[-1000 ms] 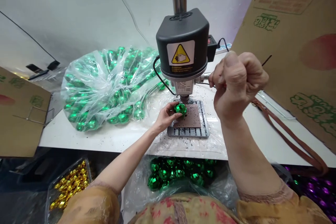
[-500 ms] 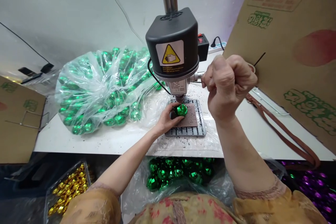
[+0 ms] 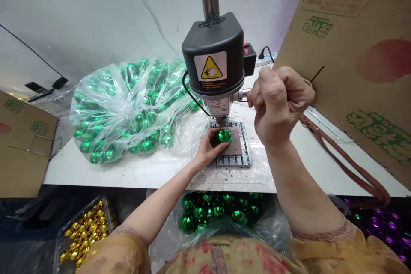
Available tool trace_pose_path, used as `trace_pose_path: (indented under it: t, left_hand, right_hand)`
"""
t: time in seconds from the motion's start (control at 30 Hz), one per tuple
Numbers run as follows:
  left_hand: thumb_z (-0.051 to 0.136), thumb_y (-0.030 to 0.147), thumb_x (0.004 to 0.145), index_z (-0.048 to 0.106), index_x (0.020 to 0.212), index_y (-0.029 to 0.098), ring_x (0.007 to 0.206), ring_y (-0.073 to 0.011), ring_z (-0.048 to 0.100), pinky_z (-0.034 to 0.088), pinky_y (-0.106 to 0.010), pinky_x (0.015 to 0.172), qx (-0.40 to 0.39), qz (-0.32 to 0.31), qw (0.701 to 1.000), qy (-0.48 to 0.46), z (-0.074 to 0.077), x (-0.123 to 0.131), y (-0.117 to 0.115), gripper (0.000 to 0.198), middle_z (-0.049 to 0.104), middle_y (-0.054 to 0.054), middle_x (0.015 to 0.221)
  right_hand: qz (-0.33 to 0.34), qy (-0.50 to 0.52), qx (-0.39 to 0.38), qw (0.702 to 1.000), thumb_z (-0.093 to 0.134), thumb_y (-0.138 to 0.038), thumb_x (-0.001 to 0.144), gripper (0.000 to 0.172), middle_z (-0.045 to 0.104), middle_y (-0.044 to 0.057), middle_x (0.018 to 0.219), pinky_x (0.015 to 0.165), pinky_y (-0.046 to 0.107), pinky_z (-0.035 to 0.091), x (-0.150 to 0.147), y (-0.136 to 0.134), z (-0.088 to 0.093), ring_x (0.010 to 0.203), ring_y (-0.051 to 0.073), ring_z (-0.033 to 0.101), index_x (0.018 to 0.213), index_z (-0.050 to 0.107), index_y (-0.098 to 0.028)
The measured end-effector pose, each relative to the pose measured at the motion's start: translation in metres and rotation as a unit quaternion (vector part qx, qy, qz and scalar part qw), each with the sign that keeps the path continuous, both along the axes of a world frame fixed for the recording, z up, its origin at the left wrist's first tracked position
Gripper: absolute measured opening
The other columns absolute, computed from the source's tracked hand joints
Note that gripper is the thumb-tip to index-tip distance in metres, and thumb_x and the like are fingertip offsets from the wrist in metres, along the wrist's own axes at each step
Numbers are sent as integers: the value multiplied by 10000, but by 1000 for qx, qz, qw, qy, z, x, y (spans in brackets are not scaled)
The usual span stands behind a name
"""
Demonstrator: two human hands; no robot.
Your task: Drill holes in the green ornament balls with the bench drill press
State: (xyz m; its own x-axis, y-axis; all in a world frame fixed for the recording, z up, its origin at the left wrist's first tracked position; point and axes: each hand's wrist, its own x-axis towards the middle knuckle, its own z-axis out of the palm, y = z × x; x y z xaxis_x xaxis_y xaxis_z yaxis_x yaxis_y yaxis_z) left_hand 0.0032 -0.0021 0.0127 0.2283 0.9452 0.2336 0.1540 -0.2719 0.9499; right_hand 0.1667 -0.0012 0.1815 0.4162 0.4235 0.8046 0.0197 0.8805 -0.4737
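Note:
A black drill press [image 3: 213,58] with a yellow warning label stands at the middle of the table. Under its bit, a shiny green ball [image 3: 224,136] rests on a brownish pad [image 3: 236,147] over the slotted metal base [image 3: 229,162]. Thumb and fingers of my left hand [image 3: 210,147] grip the ball from the left side. My right hand [image 3: 279,105] is raised at the right of the drill head, its fingers closed round the drill press handle [image 3: 242,94]. The bit's tip meets the top of the ball.
A clear bag of green balls [image 3: 118,111] lies at the left. More green balls [image 3: 218,209] are below the table's front edge, gold ones [image 3: 85,231] lower left, purple ones [image 3: 385,227] lower right. Cardboard boxes [image 3: 353,60] flank the table; a brown strap [image 3: 346,162] lies right.
The drill head appears slightly further right and lower in view. My left hand and the green ball have shifted slightly right, and the ball's top now shows more clearly.

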Motion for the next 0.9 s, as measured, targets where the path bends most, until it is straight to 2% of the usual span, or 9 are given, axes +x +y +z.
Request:
trace_pose_path:
  t: [0.17, 0.37, 0.63, 0.9]
  left_hand:
    - [849, 483, 789, 592, 1204, 197, 1042, -247, 681, 555, -410, 943, 0, 3, 1000, -2, 2, 0, 0, 566, 711, -87, 1116]
    - [842, 495, 793, 592, 1207, 202, 1048, -249, 674, 541, -406, 949, 11, 4, 1000, 2, 2, 0, 0, 565, 704, -86, 1122]
    - [844, 505, 788, 588, 1210, 204, 1058, -250, 667, 530, -409, 959, 11, 3, 1000, -9, 0, 0, -1, 578, 697, -85, 1124]
    - [832, 494, 805, 574, 1211, 197, 1100, -257, 663, 519, -431, 997, 9, -4, 1000, -5, 0, 0, -1, 565, 691, -100, 1165]
  right_hand:
    - [-34, -33, -4, 999, 579, -454, 963, 504, 270, -38, 496, 442, 358, 270, 1, 4, -4, 430, 115, 283, 629, 268, -239]
    - [8, 12, 83, 996, 621, -271, 946, 520, 232, -51, 492, 456, 312, 231, -3, 2, -17, 426, 65, 252, 576, 262, -199]
    - [-8, -1, 72, 997, 611, -293, 940, 521, 251, -54, 468, 437, 308, 273, -1, -1, -25, 415, 72, 285, 559, 268, -202]
    - [16, -6, 120, 993, 608, -203, 902, 502, 265, -66, 506, 421, 269, 269, 0, 3, -35, 432, 51, 284, 563, 238, -187]
